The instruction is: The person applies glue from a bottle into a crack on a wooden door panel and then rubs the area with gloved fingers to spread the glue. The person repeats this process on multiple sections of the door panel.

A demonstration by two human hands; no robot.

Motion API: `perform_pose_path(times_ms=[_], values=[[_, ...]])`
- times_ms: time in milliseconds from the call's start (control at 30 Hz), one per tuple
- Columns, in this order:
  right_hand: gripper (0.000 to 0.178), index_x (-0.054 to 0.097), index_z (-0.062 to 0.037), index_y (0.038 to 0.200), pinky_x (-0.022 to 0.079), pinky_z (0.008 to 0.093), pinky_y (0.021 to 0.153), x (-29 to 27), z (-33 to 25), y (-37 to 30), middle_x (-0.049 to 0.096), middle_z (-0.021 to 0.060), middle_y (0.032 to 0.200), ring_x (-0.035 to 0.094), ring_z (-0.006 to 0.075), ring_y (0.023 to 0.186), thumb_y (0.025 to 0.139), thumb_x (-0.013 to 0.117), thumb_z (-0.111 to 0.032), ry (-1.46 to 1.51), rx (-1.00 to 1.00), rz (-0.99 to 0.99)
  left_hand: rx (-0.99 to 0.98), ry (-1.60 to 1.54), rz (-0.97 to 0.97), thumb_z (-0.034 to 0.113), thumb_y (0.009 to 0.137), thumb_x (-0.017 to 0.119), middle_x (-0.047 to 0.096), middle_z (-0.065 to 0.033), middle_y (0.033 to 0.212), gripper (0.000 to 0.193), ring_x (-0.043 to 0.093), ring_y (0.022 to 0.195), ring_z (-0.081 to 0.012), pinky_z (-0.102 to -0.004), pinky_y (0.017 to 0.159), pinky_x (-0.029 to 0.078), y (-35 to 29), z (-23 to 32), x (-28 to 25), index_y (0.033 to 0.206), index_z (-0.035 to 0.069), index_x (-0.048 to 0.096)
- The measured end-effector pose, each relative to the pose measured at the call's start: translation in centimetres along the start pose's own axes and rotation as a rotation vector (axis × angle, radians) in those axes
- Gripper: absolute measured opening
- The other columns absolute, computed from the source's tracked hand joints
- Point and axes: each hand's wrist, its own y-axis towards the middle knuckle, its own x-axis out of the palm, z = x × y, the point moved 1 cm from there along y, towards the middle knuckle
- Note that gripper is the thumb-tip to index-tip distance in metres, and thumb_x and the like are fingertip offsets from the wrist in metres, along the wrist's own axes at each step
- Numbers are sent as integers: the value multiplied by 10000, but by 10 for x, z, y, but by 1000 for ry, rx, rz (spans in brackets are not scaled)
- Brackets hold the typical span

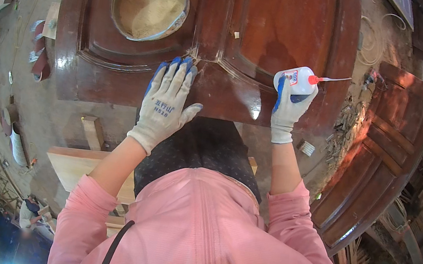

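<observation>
A dark red-brown panelled wooden door [279, 26] lies flat in front of me. My left hand [166, 102], in a white glove with blue fingertips, rests palm down on its near part, fingers stretched out beside the corner of the raised moulding. In my gloved right hand [291, 109] is a white glue bottle [293, 82] with a red cap and a long thin nozzle. The bottle is tilted on its side, its nozzle pointing right, above the door's near right part. Beyond my left hand, a round tub [150, 7] of tan powder stands on the left panel.
Another brown panelled door [381, 155] leans at the right among wood scraps. Pale wooden boards [71, 164] lie close on my left. Curled sanding belts [40, 61] are on the floor farther left. A person [30, 213] is at the lower left.
</observation>
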Motion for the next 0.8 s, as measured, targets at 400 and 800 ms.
perform_pose_path(times_ms=[400,800], values=[[633,483,-58,1403,455,385,1065,5,-8,0,563,94,1301,554,210,1214,883,839,-118,61,27,5,-13,-203,92,527,937,652,283,-261,1678,943,227,1575,-428,-551,1295,127,29,51,33,1607,-39,303],[643,478,-48,1404,439,393,1082,2,-4,-1,563,105,1308,550,224,1228,882,844,-127,1,-11,-7,38,-56,95,533,931,652,346,-215,1662,876,286,1557,-390,-542,1293,173,39,23,20,1575,-5,398]])
